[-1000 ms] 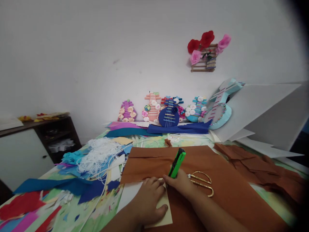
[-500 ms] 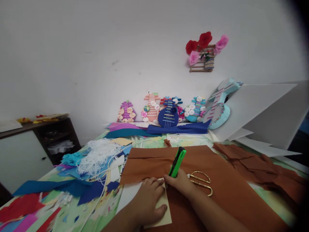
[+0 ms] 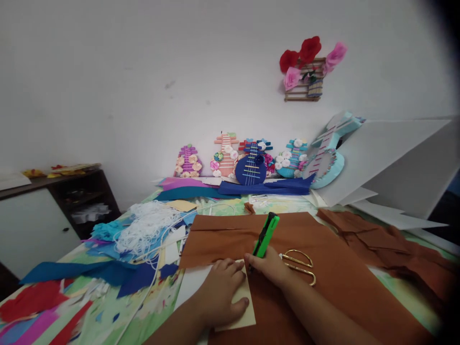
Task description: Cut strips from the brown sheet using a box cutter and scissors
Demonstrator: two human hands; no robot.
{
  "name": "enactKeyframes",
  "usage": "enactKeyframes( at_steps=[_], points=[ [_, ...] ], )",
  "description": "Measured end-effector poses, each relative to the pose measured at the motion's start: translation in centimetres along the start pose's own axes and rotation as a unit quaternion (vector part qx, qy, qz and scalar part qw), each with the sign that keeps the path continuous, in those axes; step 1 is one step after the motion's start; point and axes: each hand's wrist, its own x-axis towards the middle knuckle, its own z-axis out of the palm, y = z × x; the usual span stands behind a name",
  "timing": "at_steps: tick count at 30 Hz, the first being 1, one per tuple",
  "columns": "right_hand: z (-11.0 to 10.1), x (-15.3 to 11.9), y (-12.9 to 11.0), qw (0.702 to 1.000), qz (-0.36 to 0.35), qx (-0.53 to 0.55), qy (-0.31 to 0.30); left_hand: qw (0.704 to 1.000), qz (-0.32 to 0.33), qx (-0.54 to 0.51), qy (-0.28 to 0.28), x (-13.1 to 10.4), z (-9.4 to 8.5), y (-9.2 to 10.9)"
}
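Note:
My left hand point(image 3: 223, 293) lies flat with fingers apart on a cream card point(image 3: 247, 310), pressing it onto brown paper point(image 3: 323, 306). Held upright and tilted in my closed right hand point(image 3: 269, 268) is a green and black utility knife point(image 3: 265, 235). Its lower end is beside the card's right edge; the fingers hide most of that end, so I cannot tell how far the blade is out. Gold-handled scissors point(image 3: 300, 267) rest on the brown paper just right of my right hand, their blades mostly hidden behind it.
Left of the paper lie a tangle of white cord point(image 3: 149, 230) and blue and red scraps point(image 3: 34, 299). Decorated lute-shaped crafts point(image 3: 250, 165) stand along the wall. Crumpled brown paper point(image 3: 388, 247) and white boards point(image 3: 391, 158) are at the right.
The view has tilted down slightly, so the scene sits a little higher or lower in places. Both hands keep nearly the same position at the card, the knife still in my right.

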Motion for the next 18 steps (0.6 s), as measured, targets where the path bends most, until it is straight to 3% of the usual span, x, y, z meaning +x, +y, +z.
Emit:
enactKeyframes(
  at_steps=[5, 14, 18],
  points=[
    [0.40, -0.16, -0.21, 0.998, -0.013, -0.054, 0.014, 1.000, 0.008, 0.007, 0.008, 0.05, 0.18, 0.01],
    [-0.02, 0.04, -0.06, 1.000, 0.003, 0.008, 0.001, 1.000, 0.016, 0.003, 0.019, 0.00, -0.04, 0.01],
    [0.12, -0.06, -0.20, 0.999, 0.001, -0.032, -0.003, 1.000, 0.011, 0.002, 0.020, -0.05, 0.09, -0.01]
  ],
)
